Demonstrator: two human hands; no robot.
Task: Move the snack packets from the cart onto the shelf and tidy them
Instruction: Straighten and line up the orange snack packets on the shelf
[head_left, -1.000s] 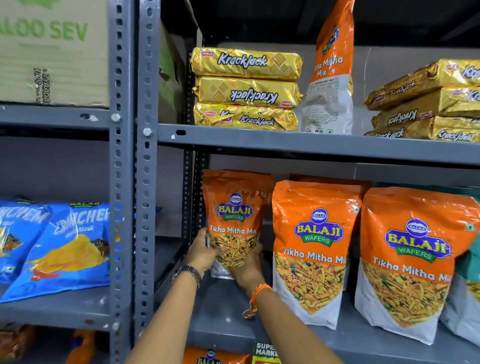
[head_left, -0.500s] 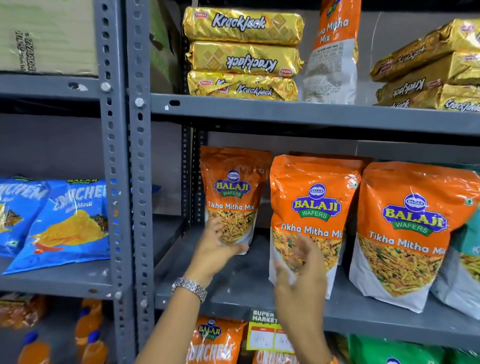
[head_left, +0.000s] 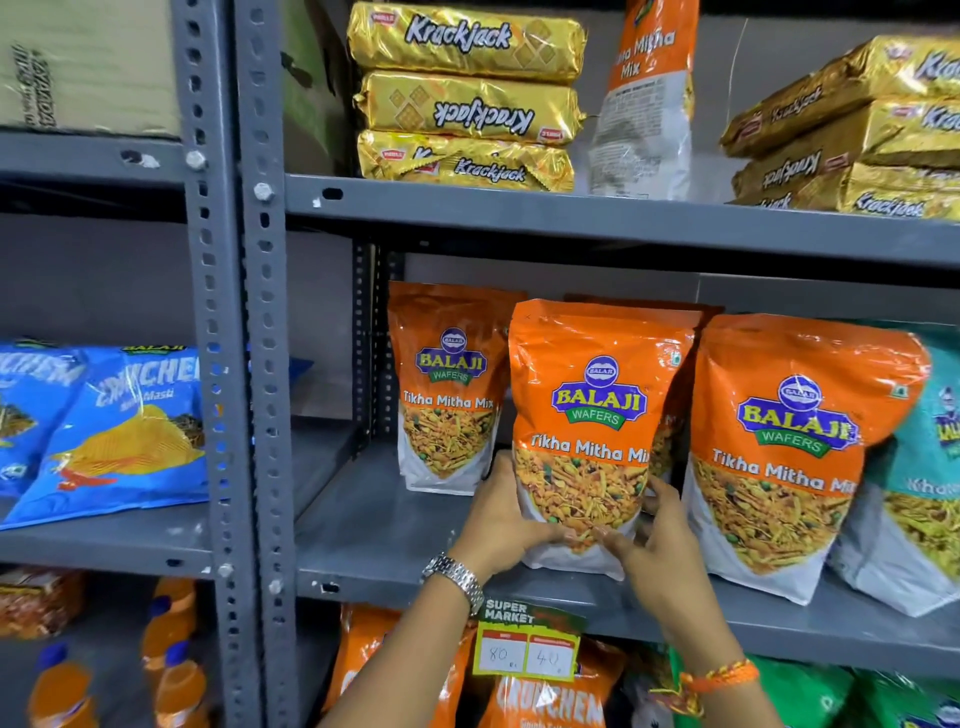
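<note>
Both hands grip the middle orange snack packet (head_left: 597, 415) at frame center: left hand (head_left: 501, 519) on its lower left edge, right hand (head_left: 657, 545) on lower right. Packet upright on grey shelf (head_left: 374, 525), btwn two matching packets.

Bright even light, foil glare, warped edges

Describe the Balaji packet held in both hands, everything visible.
The middle Tikha Mitha Mix pouch is glossy orange plastic with a blue-green Balaji Wafers logo, snack picture and white base. It stands upright at the front of the grey shelf, left hand and right hand gripping its lower sides, overlapping a pouch behind.
</note>
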